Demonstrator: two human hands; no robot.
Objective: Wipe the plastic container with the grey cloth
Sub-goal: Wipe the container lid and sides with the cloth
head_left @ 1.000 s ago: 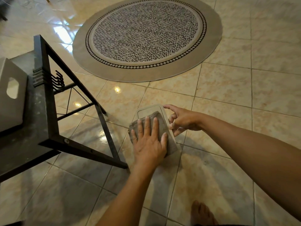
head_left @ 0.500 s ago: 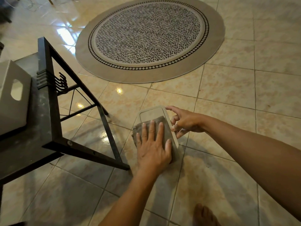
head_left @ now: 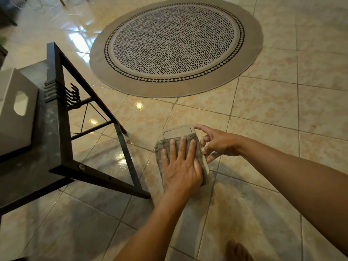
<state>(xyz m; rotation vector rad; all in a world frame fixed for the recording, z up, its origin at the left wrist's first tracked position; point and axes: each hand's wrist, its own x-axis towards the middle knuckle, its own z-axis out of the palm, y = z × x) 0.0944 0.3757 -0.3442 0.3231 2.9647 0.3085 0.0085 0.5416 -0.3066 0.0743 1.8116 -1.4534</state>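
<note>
Head view: I see the container lying flat on the tiled floor, just right of the black table leg. My left hand lies flat, fingers spread, pressing the cloth onto the container. My right hand, fingers loosely open, touches the container's right edge. The round rug lies beyond the container.

no readable text, labels, brands or numbers anywhere
</note>
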